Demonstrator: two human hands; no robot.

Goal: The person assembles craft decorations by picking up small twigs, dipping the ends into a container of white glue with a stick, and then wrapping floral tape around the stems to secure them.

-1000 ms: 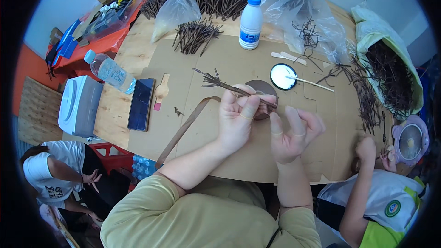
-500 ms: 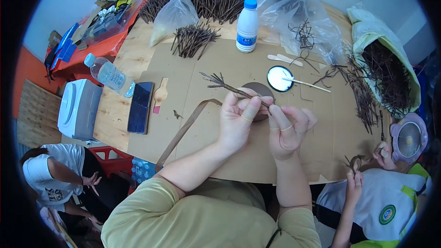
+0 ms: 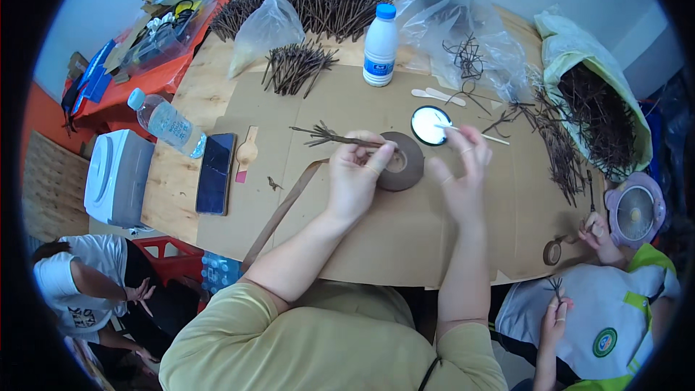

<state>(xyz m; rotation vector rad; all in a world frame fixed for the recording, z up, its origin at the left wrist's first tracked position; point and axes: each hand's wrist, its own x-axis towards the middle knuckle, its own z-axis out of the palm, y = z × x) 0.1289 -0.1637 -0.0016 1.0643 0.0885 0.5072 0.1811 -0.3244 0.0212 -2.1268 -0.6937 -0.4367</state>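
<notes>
My left hand (image 3: 355, 174) is closed around a brown artificial twig (image 3: 318, 133), its forked tips pointing left. Just right of that hand lies a roll of brown tape (image 3: 413, 163), flat on the cardboard. My right hand (image 3: 463, 174), somewhat smeared by motion, has its fingers apart. Its fingertips are by a round black-rimmed lid (image 3: 427, 117) of white paste, over a thin stick (image 3: 496, 139) resting in it; I see no grip on the stick. A brown tape strip (image 3: 282, 210) runs from near my left wrist to the table's front edge.
Bundled twigs (image 3: 297, 69) and a white bottle (image 3: 380, 51) stand farther back. A phone (image 3: 216, 174) and a water bottle (image 3: 170, 124) lie left. At right are a sack of twigs (image 3: 601, 116), a small fan (image 3: 635, 210) and a co-worker's hands (image 3: 554, 318) holding a twig.
My right hand has left the twig's lower end and moved up toward the lid of paste. My left hand has shifted slightly left with the twig, uncovering the tape roll.
</notes>
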